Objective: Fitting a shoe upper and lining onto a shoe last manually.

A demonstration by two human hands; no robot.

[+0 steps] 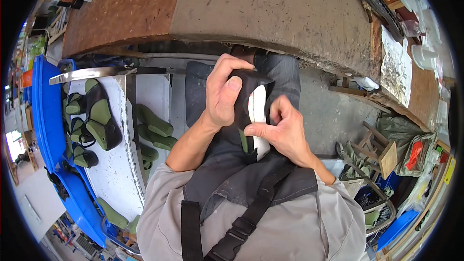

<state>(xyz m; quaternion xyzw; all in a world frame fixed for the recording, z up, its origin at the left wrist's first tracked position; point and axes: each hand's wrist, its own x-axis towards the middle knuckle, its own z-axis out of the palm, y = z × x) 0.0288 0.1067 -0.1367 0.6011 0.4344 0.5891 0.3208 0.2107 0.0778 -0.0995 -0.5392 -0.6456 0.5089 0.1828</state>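
Note:
Over my lap I hold a black shoe upper (251, 80) with a long white insole-like piece (259, 104) along its right side. A strip of green shoe last (243, 140) shows at its lower left edge. My left hand (224, 93) wraps the upper from the left, thumb pressed on the black material and fingers over the far end. From the right, my right hand (286, 129) is closed with fingers curled, its thumb lying across the white piece. What the curled right fingertips touch is partly hidden.
A worn workbench (270, 14) stretches across the front. On the left, a white rack (104, 164) carries several green lasts with black uppers, beside blue bins (46, 111). Right of me stand a small wooden stool (386, 157) and a metal-framed holder (374, 198).

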